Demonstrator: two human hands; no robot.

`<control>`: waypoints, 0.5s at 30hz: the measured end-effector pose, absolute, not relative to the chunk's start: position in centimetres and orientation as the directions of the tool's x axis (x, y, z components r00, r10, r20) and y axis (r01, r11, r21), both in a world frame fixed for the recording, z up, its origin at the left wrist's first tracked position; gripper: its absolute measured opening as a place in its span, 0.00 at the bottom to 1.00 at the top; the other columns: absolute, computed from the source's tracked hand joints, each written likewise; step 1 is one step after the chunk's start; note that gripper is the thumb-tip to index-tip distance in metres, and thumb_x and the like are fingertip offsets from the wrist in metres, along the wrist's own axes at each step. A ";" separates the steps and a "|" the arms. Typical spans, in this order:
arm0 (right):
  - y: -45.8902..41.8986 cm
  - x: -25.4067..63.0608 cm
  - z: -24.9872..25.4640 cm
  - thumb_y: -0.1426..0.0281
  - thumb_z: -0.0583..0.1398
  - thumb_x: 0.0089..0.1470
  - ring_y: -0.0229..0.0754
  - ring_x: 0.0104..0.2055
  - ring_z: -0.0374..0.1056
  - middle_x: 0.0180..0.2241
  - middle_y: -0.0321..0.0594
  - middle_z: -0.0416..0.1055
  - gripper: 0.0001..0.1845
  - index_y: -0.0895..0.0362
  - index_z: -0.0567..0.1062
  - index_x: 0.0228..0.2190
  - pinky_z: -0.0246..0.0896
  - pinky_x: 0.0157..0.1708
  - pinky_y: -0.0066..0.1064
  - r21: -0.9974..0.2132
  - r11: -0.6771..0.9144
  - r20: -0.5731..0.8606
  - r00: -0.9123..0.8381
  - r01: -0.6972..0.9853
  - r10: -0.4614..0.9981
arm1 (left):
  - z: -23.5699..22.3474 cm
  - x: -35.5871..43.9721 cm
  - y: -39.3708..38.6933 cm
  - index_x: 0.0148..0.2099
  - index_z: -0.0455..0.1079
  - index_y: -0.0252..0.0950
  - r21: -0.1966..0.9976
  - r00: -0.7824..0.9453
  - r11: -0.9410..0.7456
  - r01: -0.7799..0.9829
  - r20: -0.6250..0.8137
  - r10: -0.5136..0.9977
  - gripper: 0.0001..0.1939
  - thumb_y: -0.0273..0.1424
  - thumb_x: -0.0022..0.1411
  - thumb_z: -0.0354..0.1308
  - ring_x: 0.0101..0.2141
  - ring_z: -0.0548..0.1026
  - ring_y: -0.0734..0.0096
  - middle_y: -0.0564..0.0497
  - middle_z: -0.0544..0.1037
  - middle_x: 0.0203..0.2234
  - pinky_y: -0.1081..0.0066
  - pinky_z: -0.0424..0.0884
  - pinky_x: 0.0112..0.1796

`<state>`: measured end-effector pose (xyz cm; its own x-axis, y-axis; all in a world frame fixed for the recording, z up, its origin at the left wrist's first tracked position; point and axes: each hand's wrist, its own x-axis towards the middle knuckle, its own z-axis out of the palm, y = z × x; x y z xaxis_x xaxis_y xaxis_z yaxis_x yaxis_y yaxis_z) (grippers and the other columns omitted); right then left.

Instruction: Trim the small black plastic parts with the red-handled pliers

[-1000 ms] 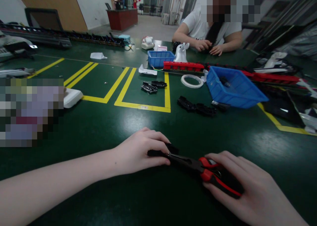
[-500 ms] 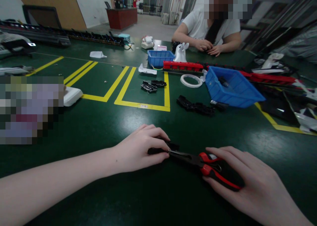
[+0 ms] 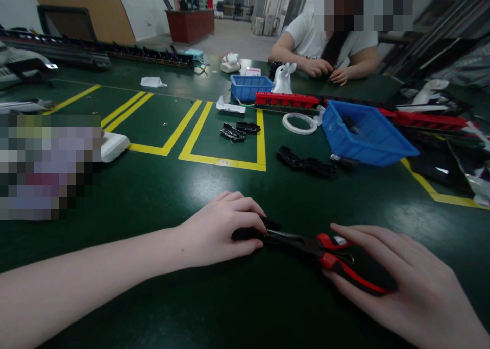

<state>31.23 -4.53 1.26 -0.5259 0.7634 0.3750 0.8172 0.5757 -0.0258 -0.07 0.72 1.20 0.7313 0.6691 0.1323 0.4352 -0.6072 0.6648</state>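
Observation:
My left hand [image 3: 224, 229] is closed on a small black part [image 3: 245, 233], mostly covered by the fingers, low over the green table [image 3: 184, 303]. In my right hand [image 3: 406, 277] are long-nose pliers [image 3: 319, 247] with red and black handles. Their jaws point left, and the tips lie at the black part beside my left fingertips. Whether the jaws grip it I cannot tell. Beyond my hands lies a row of black plastic pieces [image 3: 306, 164]. More black pieces [image 3: 233, 132] rest inside a yellow taped rectangle.
A blue bin [image 3: 363, 145] with dark parts stands at the right, near a white tape roll [image 3: 299, 124]. Behind are a smaller blue bin [image 3: 250, 89], a red strip [image 3: 285, 100] and a white animal figure [image 3: 283, 78]. A person [image 3: 325, 58] sits across the table.
The pliers and my right hand have shifted slightly right. My left hand stays nearly in place, still holding the black part. The whole view has shifted a little.

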 end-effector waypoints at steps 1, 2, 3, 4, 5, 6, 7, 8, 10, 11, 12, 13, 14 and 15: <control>-4.5 31.3 1.2 0.60 0.61 0.56 0.51 0.40 0.74 0.44 0.45 0.75 0.25 0.52 0.70 0.54 0.69 0.36 0.44 -0.028 0.573 0.377 -0.522 0.819 0.765 | 1.2 -0.1 0.7 0.46 0.75 0.38 0.664 0.730 -0.607 0.437 0.133 0.670 0.08 0.30 0.64 0.63 0.49 0.73 0.63 0.50 0.77 0.49 0.59 0.65 0.51; -4.6 31.3 1.2 0.60 0.61 0.56 0.52 0.40 0.74 0.44 0.45 0.75 0.25 0.52 0.70 0.55 0.69 0.36 0.44 -0.030 0.570 0.373 -0.520 0.821 0.768 | 1.2 -0.1 0.7 0.46 0.74 0.38 0.662 0.730 -0.609 0.437 0.135 0.670 0.08 0.30 0.64 0.63 0.49 0.73 0.63 0.51 0.77 0.49 0.59 0.65 0.51; -4.6 31.3 1.2 0.60 0.61 0.56 0.52 0.40 0.74 0.44 0.45 0.75 0.26 0.52 0.70 0.55 0.68 0.36 0.45 -0.029 0.570 0.372 -0.520 0.821 0.769 | 1.2 -0.1 0.7 0.46 0.74 0.38 0.660 0.731 -0.612 0.436 0.137 0.668 0.08 0.30 0.64 0.63 0.49 0.73 0.63 0.51 0.77 0.49 0.60 0.65 0.50; -4.6 31.3 1.2 0.60 0.62 0.56 0.52 0.40 0.74 0.44 0.45 0.75 0.26 0.51 0.70 0.55 0.68 0.36 0.45 -0.029 0.569 0.373 -0.520 0.822 0.769 | 1.2 -0.2 0.8 0.46 0.74 0.38 0.658 0.733 -0.616 0.434 0.140 0.666 0.07 0.30 0.64 0.63 0.49 0.73 0.63 0.51 0.77 0.49 0.60 0.65 0.50; -4.5 31.3 1.2 0.60 0.62 0.56 0.53 0.40 0.74 0.44 0.45 0.75 0.26 0.51 0.70 0.55 0.68 0.36 0.45 -0.029 0.570 0.377 -0.520 0.821 0.767 | 1.2 -0.2 0.8 0.45 0.74 0.39 0.655 0.735 -0.620 0.432 0.143 0.663 0.07 0.29 0.64 0.63 0.49 0.73 0.63 0.51 0.77 0.49 0.60 0.65 0.50; -4.5 31.3 1.3 0.61 0.62 0.55 0.53 0.40 0.74 0.43 0.45 0.75 0.26 0.51 0.70 0.55 0.68 0.36 0.45 -0.029 0.573 0.385 -0.520 0.819 0.763 | 1.2 -0.2 0.8 0.45 0.74 0.39 0.652 0.737 -0.625 0.430 0.146 0.660 0.06 0.29 0.64 0.63 0.49 0.73 0.63 0.51 0.77 0.49 0.60 0.65 0.50; -4.5 31.3 1.3 0.61 0.62 0.55 0.53 0.40 0.74 0.43 0.45 0.75 0.25 0.51 0.70 0.54 0.67 0.36 0.45 -0.030 0.576 0.394 -0.520 0.817 0.758 | 1.2 -0.2 0.8 0.44 0.75 0.39 0.649 0.739 -0.629 0.429 0.148 0.657 0.06 0.29 0.64 0.63 0.49 0.73 0.63 0.51 0.76 0.49 0.60 0.65 0.50; -4.6 31.4 1.3 0.62 0.62 0.55 0.53 0.40 0.74 0.43 0.45 0.75 0.25 0.51 0.71 0.54 0.67 0.36 0.45 -0.031 0.580 0.404 -0.521 0.814 0.752 | 1.2 -0.2 0.8 0.44 0.75 0.39 0.647 0.739 -0.630 0.429 0.149 0.657 0.06 0.29 0.64 0.62 0.49 0.73 0.62 0.51 0.76 0.49 0.60 0.65 0.50; -4.6 31.4 1.4 0.62 0.62 0.55 0.54 0.40 0.74 0.43 0.45 0.75 0.25 0.51 0.71 0.54 0.67 0.36 0.46 -0.032 0.593 0.421 -0.527 0.805 0.738 | 1.1 -0.2 0.8 0.44 0.75 0.39 0.649 0.736 -0.628 0.430 0.150 0.660 0.06 0.29 0.64 0.63 0.49 0.73 0.62 0.51 0.76 0.49 0.59 0.65 0.51; -4.6 31.3 1.4 0.63 0.62 0.55 0.54 0.40 0.74 0.43 0.46 0.75 0.25 0.50 0.71 0.54 0.67 0.36 0.46 -0.033 0.600 0.427 -0.531 0.800 0.732 | 1.1 -0.2 0.8 0.44 0.75 0.39 0.652 0.735 -0.625 0.430 0.150 0.661 0.06 0.29 0.64 0.63 0.49 0.73 0.62 0.51 0.76 0.49 0.59 0.65 0.51; -4.6 31.3 1.4 0.63 0.62 0.55 0.54 0.39 0.74 0.43 0.46 0.75 0.25 0.50 0.71 0.54 0.66 0.35 0.46 -0.036 0.607 0.428 -0.537 0.794 0.727 | 1.1 -0.2 0.8 0.44 0.75 0.39 0.655 0.733 -0.622 0.429 0.149 0.663 0.06 0.29 0.64 0.63 0.49 0.73 0.62 0.51 0.76 0.49 0.59 0.65 0.51; -4.7 31.3 1.5 0.63 0.62 0.55 0.53 0.39 0.74 0.43 0.45 0.75 0.25 0.50 0.71 0.55 0.67 0.35 0.46 -0.041 0.613 0.427 -0.541 0.789 0.725 | 1.1 -0.1 0.8 0.44 0.76 0.39 0.658 0.733 -0.619 0.428 0.148 0.664 0.06 0.29 0.64 0.63 0.49 0.73 0.62 0.51 0.76 0.49 0.59 0.66 0.51; -4.7 31.2 1.5 0.63 0.62 0.54 0.53 0.39 0.74 0.43 0.45 0.75 0.25 0.50 0.71 0.55 0.67 0.35 0.45 -0.050 0.613 0.424 -0.539 0.788 0.728 | 1.1 -0.1 0.8 0.44 0.76 0.39 0.661 0.733 -0.618 0.427 0.147 0.664 0.06 0.28 0.64 0.62 0.48 0.73 0.62 0.51 0.77 0.49 0.59 0.66 0.51; -4.7 31.2 1.5 0.64 0.62 0.54 0.53 0.39 0.74 0.43 0.45 0.75 0.25 0.49 0.72 0.55 0.67 0.35 0.45 -0.059 0.610 0.423 -0.533 0.790 0.732 | 1.1 -0.1 0.8 0.44 0.76 0.39 0.662 0.734 -0.616 0.426 0.145 0.663 0.06 0.28 0.64 0.62 0.48 0.73 0.62 0.51 0.77 0.49 0.59 0.66 0.51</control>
